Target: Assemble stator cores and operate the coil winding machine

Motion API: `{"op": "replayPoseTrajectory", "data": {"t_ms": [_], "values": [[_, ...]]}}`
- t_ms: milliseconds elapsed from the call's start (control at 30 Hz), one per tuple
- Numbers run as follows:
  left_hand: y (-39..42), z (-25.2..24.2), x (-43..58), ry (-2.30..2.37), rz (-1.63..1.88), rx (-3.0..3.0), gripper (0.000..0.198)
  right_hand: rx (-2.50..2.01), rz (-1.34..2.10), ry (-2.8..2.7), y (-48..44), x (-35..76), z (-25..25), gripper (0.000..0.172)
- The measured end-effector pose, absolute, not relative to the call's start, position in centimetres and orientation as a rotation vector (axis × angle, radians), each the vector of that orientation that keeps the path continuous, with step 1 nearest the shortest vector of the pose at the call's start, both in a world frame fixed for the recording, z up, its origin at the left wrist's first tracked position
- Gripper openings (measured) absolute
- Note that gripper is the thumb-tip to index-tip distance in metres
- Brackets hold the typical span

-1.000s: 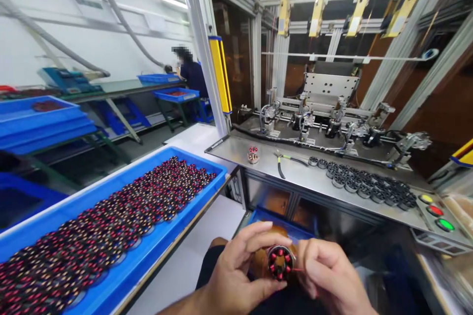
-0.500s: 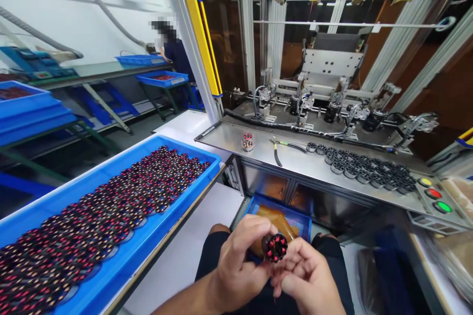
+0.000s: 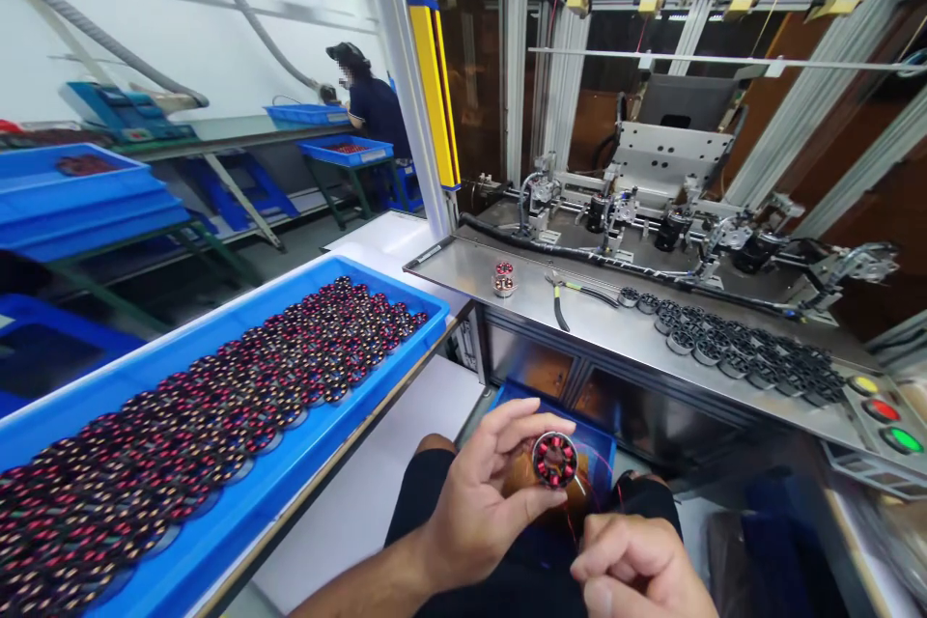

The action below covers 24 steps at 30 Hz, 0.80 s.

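Observation:
My left hand (image 3: 482,492) grips a small round motor stator (image 3: 554,460) by its rim, between thumb and fingers. Its ring of red copper windings faces up toward me. Thin red wire (image 3: 600,460) trails from the stator toward my right hand (image 3: 637,560), whose fingers are curled and pinched on it just below and to the right. The fingertips partly hide the wire's end. Behind both hands, a blue bin (image 3: 608,444) sits low between my knees.
To the left lies a blue tray (image 3: 427,328) filled with wound stators. On the metal bench (image 3: 463,272) are two stators (image 3: 504,280), cutting pliers (image 3: 561,304), rows of black stator cores (image 3: 731,343) and buttons (image 3: 882,409). A winding machine (image 3: 673,140) stands behind. A person (image 3: 380,111) works at the back.
My left hand has turned the stator so its face shows more fully. My right hand has drawn away from it, down and to the right. The view has shifted slightly left.

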<state>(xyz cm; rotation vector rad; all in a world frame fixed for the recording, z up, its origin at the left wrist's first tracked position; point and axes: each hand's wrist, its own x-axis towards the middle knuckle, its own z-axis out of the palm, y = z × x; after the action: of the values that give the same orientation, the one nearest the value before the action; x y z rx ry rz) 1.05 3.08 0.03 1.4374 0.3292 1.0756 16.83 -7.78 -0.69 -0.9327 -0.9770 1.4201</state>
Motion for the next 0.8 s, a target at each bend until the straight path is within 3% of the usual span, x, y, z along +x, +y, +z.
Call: {"op": "replayPoseTrajectory", "data": {"t_ms": [200, 300, 467, 667, 800], "values": [[2.6, 0.4, 0.5, 0.131, 0.855, 1.385, 0.065, -1.043, 1.374, -0.918, -7.0, 18.6, 0.9, 0.037], [2.1, 0.1, 0.4, 0.127, 0.763, 1.426, 0.069, -1.141, 1.381, -0.966, -6.5, 18.4, 1.7, 0.036], [1.5, -0.8, 1.5, 0.209, 0.909, 1.289, 0.084, -1.136, 1.414, -0.976, -6.5, 17.4, 1.1, 0.038], [2.2, -0.3, 1.8, 0.157, 0.892, 1.088, 0.068, -1.127, 1.443, -1.072, -7.7, 17.4, -2.0, 0.042], [2.6, 0.1, 1.0, 0.139, 0.898, 1.171, 0.064, -1.241, 1.393, -1.313, -7.7, 19.0, -1.3, 0.043]]}}
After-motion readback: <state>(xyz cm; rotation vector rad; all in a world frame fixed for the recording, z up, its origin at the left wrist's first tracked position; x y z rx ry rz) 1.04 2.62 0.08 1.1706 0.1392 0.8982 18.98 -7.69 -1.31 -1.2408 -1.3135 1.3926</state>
